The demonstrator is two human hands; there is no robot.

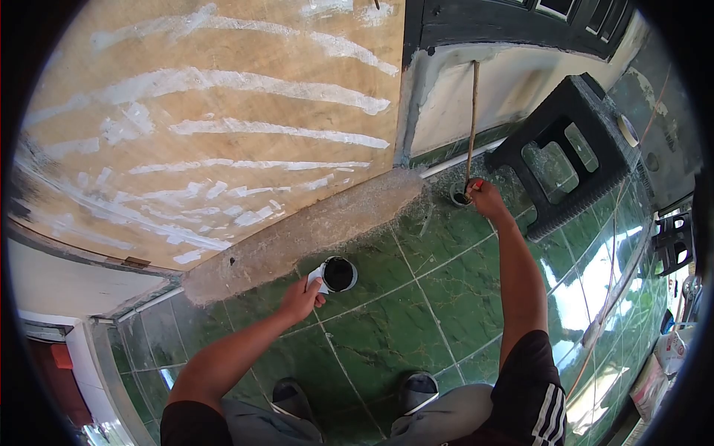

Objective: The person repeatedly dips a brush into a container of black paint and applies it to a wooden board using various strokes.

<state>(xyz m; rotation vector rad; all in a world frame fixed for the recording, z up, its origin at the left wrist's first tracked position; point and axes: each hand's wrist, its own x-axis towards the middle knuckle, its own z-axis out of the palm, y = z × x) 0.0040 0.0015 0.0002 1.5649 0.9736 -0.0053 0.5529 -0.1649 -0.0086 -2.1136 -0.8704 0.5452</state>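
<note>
Nearest, two dark shoes [418, 392] with pale edges stand on the green marbled floor tiles [379, 327], below grey trousers [286, 425]. Just beyond them, the left hand [303, 299] is closed around the side of a white container [354, 279], its thumb pressed on the pale wall; the round mouth faces up and the contents look black. Farther out and to the right, the right hand [485, 198] reaches down to a small pot [456, 198] on the floor, fingers bent at its rim. A bit of red shows by the fingertips, but whether they grip the rim, the stick or something else cannot be told. The wooden stick [473, 123] rises from beside those fingers towards the cream wall [446, 93].

Right of the pot stands a black plastic stool [601, 152] with a tape roll [627, 131] on its seat. Beyond the container runs a worn concrete strip [312, 230], then a large wooden panel [245, 111] streaked with white patches. Farthest, dark framed woodwork [483, 24] spans the top of the cream wall.
</note>
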